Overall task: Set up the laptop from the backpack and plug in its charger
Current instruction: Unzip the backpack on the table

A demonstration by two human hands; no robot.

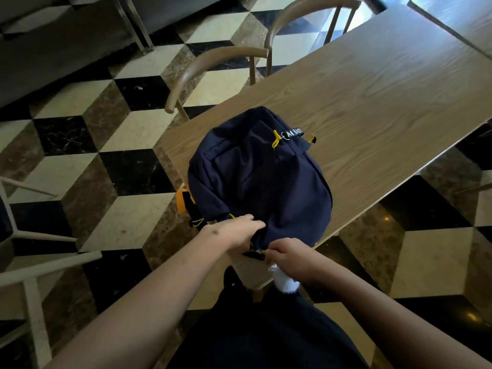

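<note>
A dark navy backpack (262, 179) with yellow zipper pulls lies flat on the near end of a long wooden table (386, 83). My left hand (235, 231) grips the fabric at the backpack's near edge. My right hand (286, 253) pinches a yellow zipper pull (262, 252) at that same edge. The backpack is zipped closed, so the laptop and charger are hidden from view. A yellow strap (183, 199) hangs off the table's left side.
Two curved wooden chairs (213, 65) stand along the table's far left side. Pale chair frames (40, 262) stand on the checkered floor at my left. A second table (458, 20) sits at the top right. Something white (283, 279) shows under my right hand.
</note>
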